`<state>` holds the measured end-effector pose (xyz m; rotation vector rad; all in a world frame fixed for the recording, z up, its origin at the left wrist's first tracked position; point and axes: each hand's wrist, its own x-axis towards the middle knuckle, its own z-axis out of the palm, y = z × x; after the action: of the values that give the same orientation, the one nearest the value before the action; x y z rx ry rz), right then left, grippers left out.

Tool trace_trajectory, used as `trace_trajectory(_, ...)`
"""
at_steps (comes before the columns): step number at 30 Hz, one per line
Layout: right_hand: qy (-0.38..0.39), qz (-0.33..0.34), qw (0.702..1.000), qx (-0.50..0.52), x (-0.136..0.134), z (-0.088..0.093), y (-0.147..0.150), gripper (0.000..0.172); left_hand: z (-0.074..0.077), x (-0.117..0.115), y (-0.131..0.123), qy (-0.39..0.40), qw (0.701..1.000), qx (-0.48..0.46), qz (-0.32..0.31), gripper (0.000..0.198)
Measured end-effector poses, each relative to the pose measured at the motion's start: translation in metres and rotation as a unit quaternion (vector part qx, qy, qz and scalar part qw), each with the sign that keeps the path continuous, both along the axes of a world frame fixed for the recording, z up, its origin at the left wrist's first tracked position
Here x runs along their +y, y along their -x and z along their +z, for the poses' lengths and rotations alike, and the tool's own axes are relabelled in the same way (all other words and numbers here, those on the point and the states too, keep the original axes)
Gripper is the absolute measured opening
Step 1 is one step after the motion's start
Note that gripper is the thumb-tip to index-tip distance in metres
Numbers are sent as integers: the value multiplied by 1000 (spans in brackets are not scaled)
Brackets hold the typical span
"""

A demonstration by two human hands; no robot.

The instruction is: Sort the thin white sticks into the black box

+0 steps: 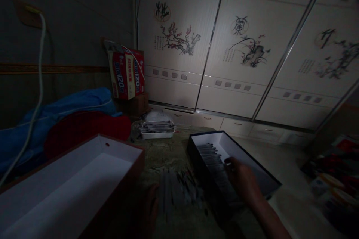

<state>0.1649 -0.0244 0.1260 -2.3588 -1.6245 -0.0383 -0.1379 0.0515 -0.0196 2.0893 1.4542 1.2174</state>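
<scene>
The left hand (151, 204) rests low at the near side, in deep shadow, just beside the loose sticks (179, 190). Its fingers appear partly bent; whether it grips anything cannot be told. The loose sticks, slim and pen-like, lie in a pile on the table (165, 151), most pointing away from the person.

The right hand (243, 176) reaches into the dark box (235, 145), right of the pile. Its fingers are curled, thumb and fingertips close together above the boxed sticks (211, 158); whether a stick is pinched between them cannot be told. The boxed sticks lie in a row along the left side of the white interior.

The red box (97, 153), white inside, stands to the left of the pile. Beyond the pile, a white tray (164, 135) holds more sticks. Red cloth (89, 129) and blue cloth (81, 102) lie behind the red box. Farther back, a printed carton (127, 76) stands beside the wardrobe doors (238, 44).
</scene>
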Motion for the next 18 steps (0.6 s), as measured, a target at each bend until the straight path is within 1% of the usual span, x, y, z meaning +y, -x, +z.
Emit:
trace_trajectory(3, 57, 39, 997, -26, 27, -5, -18, 29, 5, 1, 5, 3, 1000, 2, 11, 29)
trace_trajectory(7, 119, 82, 988, -51, 46, -16, -23, 34, 10, 4, 7, 9, 1000, -2, 18, 29)
trace_trajectory(9, 137, 94, 984, -57, 51, -23, -24, 33, 12, 5, 4, 33, 999, -12, 7, 31)
trace_trajectory(12, 150, 103, 981, -62, 55, -34, -27, 34, 16, 4, 0, 68, 997, -27, -36, 34)
trace_trajectory(14, 156, 106, 980, -66, 55, -39, -29, 37, 16, 2, -2, 79, 995, -28, -54, 34)
trace_trajectory(16, 160, 107, 979, -68, 54, -41, -29, 39, 14, 0, -2, 84, 995, -29, -53, 34)
trace_trajectory(18, 159, 104, 979, -71, 52, -39, -28, 38, 11, -1, -2, 77, 996, -32, -40, 34)
